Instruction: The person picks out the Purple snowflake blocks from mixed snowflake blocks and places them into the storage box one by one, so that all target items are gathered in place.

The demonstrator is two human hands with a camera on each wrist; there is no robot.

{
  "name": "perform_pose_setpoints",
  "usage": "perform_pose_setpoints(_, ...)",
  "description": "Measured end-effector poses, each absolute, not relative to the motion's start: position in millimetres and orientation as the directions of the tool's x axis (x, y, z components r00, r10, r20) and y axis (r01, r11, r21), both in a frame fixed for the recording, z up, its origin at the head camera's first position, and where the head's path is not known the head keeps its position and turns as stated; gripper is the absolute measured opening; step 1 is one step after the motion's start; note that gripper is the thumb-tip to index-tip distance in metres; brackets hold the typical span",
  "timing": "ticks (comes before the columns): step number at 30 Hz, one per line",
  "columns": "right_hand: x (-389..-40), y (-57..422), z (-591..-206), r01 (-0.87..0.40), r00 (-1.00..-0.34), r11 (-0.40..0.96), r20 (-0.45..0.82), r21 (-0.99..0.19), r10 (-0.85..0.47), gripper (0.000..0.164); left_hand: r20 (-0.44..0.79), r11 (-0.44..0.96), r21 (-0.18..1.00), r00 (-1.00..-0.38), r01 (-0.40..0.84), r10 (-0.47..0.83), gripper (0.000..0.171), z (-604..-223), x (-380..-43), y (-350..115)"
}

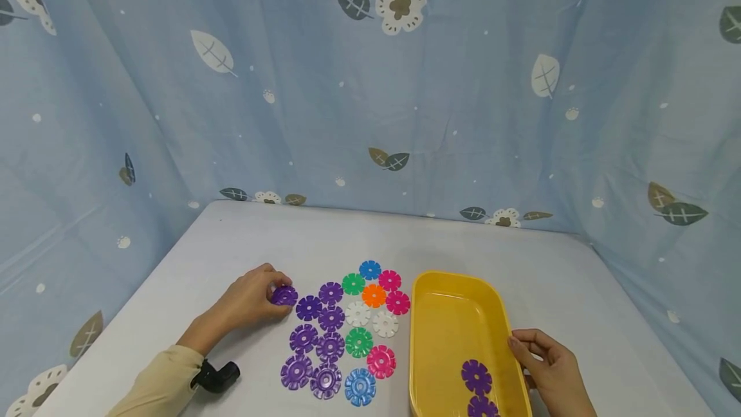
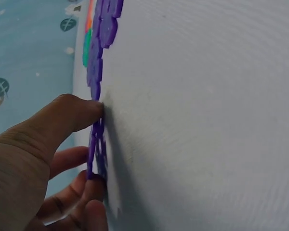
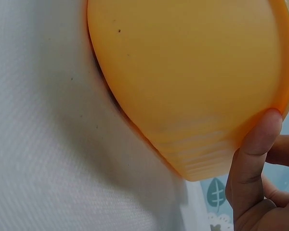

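Observation:
At the left of a group of flat snowflake discs, my left hand (image 1: 249, 299) pinches a purple snowflake disc (image 1: 284, 296) by its edges. The left wrist view shows the thumb on one side of this disc (image 2: 91, 151) and fingers at the other, close over the white table. My right hand (image 1: 551, 369) holds the right rim of a yellow tray (image 1: 448, 320), thumb at the rim and fingers curled outside it. Two purple discs (image 1: 476, 376) lie inside the tray, toward its near end. The right wrist view shows the tray's outer wall (image 3: 192, 72) beside the thumb.
Several purple discs (image 1: 330, 346) lie beside the held one. Between them and the tray are green (image 1: 359, 342), white (image 1: 384, 324), pink (image 1: 381, 361), orange (image 1: 374, 295) and blue discs (image 1: 360, 387). A patterned blue curtain (image 1: 440, 114) hangs around the white table (image 1: 347, 227).

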State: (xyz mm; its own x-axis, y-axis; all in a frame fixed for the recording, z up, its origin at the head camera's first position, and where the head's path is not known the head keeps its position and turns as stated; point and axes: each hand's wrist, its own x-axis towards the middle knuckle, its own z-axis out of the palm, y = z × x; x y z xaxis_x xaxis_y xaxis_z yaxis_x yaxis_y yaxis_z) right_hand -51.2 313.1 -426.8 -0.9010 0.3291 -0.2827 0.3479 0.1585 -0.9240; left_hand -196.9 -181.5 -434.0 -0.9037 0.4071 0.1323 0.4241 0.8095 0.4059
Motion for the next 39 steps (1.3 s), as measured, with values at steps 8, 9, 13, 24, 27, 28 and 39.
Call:
perform_pose_setpoints(8,-53,313,-426,0.348,-0.904,0.183,-0.277,-0.920,0.325,0.048,0.082,0.803,0.437,-0.907,0.404,0.412,0.042,-429,-195,-184)
perform_pose_setpoints(9,-53,313,-426,0.349,-0.904,0.184,-0.278,-0.919,0.324,0.049,0.080,0.804,0.438,-0.908,0.403,0.411,0.042,-429,-195,-184)
perform_pose_setpoints(13,-53,313,-426,0.357,-0.903,0.187,-0.286,-0.915,0.322,0.051,0.084,0.807,0.436,-0.910,0.399,0.405,0.041,-430,-193,-186)
perform_pose_setpoints(24,-51,311,-425,0.363,-0.901,0.191,-0.291,-0.912,0.323,0.049,0.097,0.814,0.428,-0.915,0.394,0.392,0.044,-427,-186,-191)
perform_pose_setpoints(27,-51,312,-425,0.366,-0.900,0.198,-0.292,-0.909,0.323,0.049,0.106,0.813,0.426,-0.914,0.397,0.391,0.044,-425,-182,-194)
perform_pose_setpoints(28,-51,312,-425,0.367,-0.900,0.202,-0.292,-0.908,0.323,0.050,0.106,0.815,0.426,-0.916,0.394,0.387,0.044,-425,-181,-195)
perform_pose_setpoints(39,-51,314,-426,0.378,-0.896,0.203,-0.302,-0.903,0.324,0.053,0.117,0.809,0.444,-0.920,0.385,0.374,0.044,-410,-155,-190)
